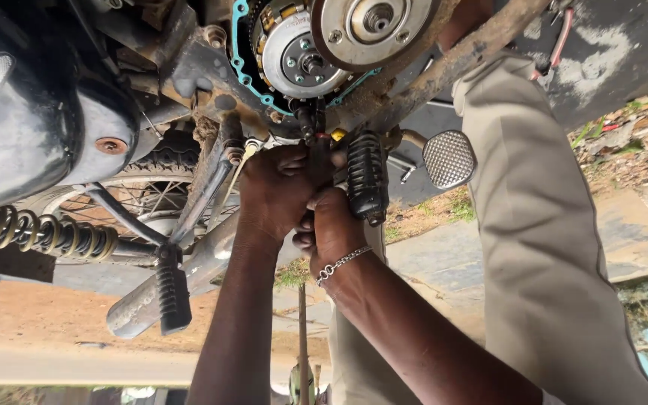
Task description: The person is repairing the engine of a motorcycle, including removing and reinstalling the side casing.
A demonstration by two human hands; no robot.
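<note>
A motorcycle (76,112) fills the upper left of the view, its engine side uncovered so that the round clutch assembly (301,52) sits bare inside a blue-green gasket (243,64) running along the casing edge. A person's leg in a beige trouser (541,247) stands close along the right, leaving only a narrow gap between it and the engine. Below the casing the rear wheel (151,195) with its spokes shows behind the frame, and a coiled shock spring (31,232) runs to the left edge. A ribbed black footrest (367,178) hangs just right of the hands, with a small oval metal pedal (449,159) beside it; another footpeg (172,289) hangs lower left. The left hand (275,191) is curled tight around a dark tool shaft (319,161) rising to the casing's lower edge. The right hand (331,225), a chain bracelet (341,262) on its wrist, is closed just beneath, touching the left one.
</note>
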